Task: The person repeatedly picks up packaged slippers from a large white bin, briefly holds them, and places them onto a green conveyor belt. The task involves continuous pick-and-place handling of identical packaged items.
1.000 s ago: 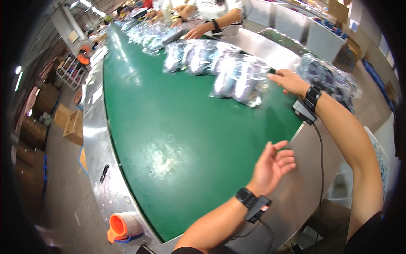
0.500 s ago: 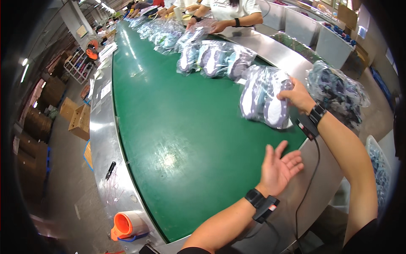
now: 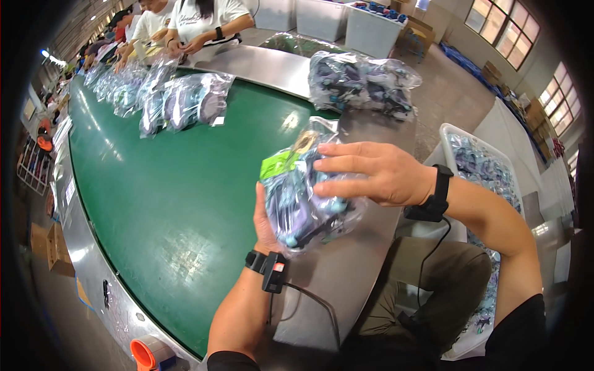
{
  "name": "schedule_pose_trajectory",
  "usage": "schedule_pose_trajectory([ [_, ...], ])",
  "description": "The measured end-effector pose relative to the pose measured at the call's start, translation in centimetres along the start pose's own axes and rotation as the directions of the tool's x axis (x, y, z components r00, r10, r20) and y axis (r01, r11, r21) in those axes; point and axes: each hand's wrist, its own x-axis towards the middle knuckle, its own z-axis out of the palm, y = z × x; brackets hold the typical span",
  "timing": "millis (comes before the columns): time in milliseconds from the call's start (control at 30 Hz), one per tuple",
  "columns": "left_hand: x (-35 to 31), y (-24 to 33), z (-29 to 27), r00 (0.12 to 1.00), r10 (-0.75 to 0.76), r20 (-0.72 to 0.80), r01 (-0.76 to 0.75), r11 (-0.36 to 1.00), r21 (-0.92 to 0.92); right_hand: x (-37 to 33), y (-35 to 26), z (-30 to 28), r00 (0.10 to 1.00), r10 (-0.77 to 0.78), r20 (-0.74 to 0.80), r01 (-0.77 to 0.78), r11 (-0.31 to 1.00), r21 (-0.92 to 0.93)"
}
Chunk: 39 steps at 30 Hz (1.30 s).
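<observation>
A clear plastic bag with a pair of purple and teal sandals (image 3: 296, 207) is held over the metal edge of the green belt, straps facing up. A bright green tag shows through the bag's upper left. My left hand (image 3: 265, 224) supports it from the left and below, thumb along its side; the other fingers are hidden behind the bag. Across the upper right of the bag lies my right hand (image 3: 387, 173), fingers stretched out and spread, touching the plastic. Both wrists wear black straps with small cabled devices.
More bagged sandals (image 3: 192, 99) lie on the green belt (image 3: 161, 210). Bagged footwear (image 3: 365, 83) is piled at the belt's far right corner. A white bin (image 3: 448, 133) full of bagged pairs stands at my right. Co-workers (image 3: 207, 28) work along the far side. An orange-mouthed container (image 3: 145, 353) sits front left.
The bagged sandals have come off the belt toward me and turned from soles up to straps up. My left hand has taken hold of the bag; my right fingers have spread on it. The view has swung right.
</observation>
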Motion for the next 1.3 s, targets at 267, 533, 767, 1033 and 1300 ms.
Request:
schedule_pose_trajectory([
  [267,-0.5,0.0,-1.4,0.986,0.163,-0.033,-0.161,0.985,0.06,-2.3,-3.0,-2.1,0.934,0.252,-0.253,-0.236,0.967,0.095],
  [533,-0.4,-0.3,-1.3,0.991,0.13,0.009,-0.131,0.991,0.04,-2.2,-4.7,-1.6,0.826,0.511,-0.239,-0.414,0.837,0.359],
  [767,-0.6,-0.2,-1.1,0.993,0.121,0.01,-0.121,0.988,0.101,-0.6,-4.9,-0.5,0.861,0.431,-0.27,-0.373,0.896,0.242],
  [1033,-0.2,0.1,-1.5,0.995,0.097,-0.006,-0.096,0.992,0.078,1.3,-8.2,2.4,0.922,0.369,-0.121,-0.362,0.929,0.07],
  [1300,0.1,-0.4,-1.6,0.987,0.133,-0.09,-0.125,0.988,0.09,2.1,-7.4,6.6,0.916,0.376,-0.142,-0.399,0.894,-0.205],
])
